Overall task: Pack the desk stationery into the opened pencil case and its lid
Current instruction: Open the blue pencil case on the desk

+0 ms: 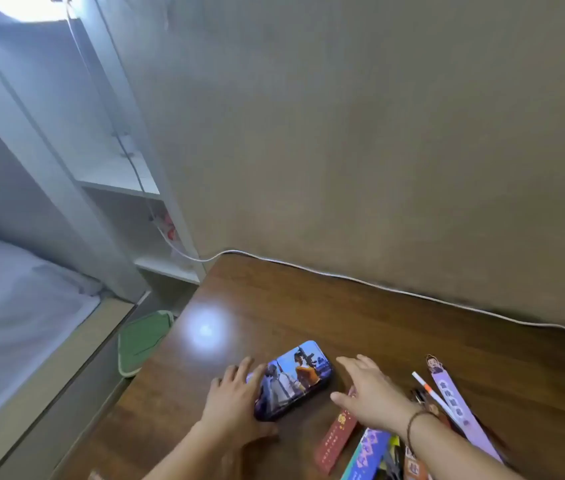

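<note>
A closed tin pencil case [294, 377] with a printed picture of figures on its lid lies on the brown wooden desk [395, 327]. My left hand [236, 396] rests against its left end, fingers curled around the edge. My right hand [365, 389] hovers just right of the case, fingers spread, holding nothing. Stationery lies at the lower right: a red bookmark [334, 439], a purple bookmark [457, 407] with a cartoon head, a white pen [430, 391] with an orange band, and a blue patterned strip [365, 452]. My right forearm hides part of the pile.
A white cable [360, 280] runs along the desk's back edge under the beige wall. A white shelf unit [142, 216] stands left of the desk. A green cushion [142, 337] sits beside the desk's left edge, with a bed [14, 306] further left.
</note>
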Available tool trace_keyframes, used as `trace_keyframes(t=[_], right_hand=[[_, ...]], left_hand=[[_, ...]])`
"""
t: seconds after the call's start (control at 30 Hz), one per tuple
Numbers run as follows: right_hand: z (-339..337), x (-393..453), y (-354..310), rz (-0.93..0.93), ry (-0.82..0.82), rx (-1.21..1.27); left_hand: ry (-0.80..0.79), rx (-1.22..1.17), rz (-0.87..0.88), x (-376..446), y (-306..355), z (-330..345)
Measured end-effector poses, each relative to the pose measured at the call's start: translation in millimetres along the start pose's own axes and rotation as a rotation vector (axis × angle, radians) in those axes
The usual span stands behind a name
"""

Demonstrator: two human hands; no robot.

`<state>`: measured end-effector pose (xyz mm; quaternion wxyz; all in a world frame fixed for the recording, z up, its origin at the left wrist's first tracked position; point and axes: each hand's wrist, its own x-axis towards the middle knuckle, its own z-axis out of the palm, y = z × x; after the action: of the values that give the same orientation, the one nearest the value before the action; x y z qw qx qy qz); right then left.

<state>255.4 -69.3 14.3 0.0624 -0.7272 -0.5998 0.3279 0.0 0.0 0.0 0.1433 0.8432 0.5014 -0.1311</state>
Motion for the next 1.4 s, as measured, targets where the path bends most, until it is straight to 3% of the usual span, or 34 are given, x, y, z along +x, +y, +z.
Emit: trace_keyframes(t=[0.2, 0.4, 0.47, 0.6, 0.67, 0.8, 0.9, 1.0, 1.13, 1.3, 1.4], right_hand=[[25.4, 5.7, -5.4, 0.128, -0.094, 0.064], [34.1, 14.7, 9.3, 0.179, -0.110, 0.133], [31.6, 10.9, 10.3, 0.166, -0.051, 0.149], [26.0, 1.1, 20.8, 0.118, 0.277, 0.160], [25.0, -2.9, 26.8, 0.132, 0.296, 0.108], [23.8, 2.5, 20.3, 0.098, 0.272, 0.028], [26.4, 18.9, 6.6, 0.121, 0.248, 0.030], [28.5, 40.4, -5.1, 0.156, 0.231, 0.066], [26.4, 67.9, -16.7, 0.234, 0.238, 0.092], [30.0, 86.2, -23.9, 0.298, 0.224, 0.096], [33.0, 90.0, -24.5, 0.338, 0.200, 0.094]], left_hand=[[0.016, 0.048, 0.026, 11.2, -10.7, 19.4], [-0.002, -0.152, 0.085, 20.8, -28.3, 14.1], [-0.028, -0.244, 0.101, 23.4, -37.6, 8.8], [-0.095, -0.583, 0.067, 29.1, -59.7, -3.8], [-0.097, -0.824, 0.010, 32.0, -68.0, -8.2], [0.143, -1.082, -0.225, 38.6, -74.4, -4.7], [0.232, -1.070, -0.351, 38.4, -69.5, 6.7], [0.284, -1.023, -0.345, 34.9, -63.9, 19.2], [0.420, -0.622, -0.288, 27.3, -59.2, 40.3], [0.330, -0.486, -0.140, 22.4, -51.0, 46.4], [0.372, -0.461, -0.125, 28.1, -55.1, 44.5]])
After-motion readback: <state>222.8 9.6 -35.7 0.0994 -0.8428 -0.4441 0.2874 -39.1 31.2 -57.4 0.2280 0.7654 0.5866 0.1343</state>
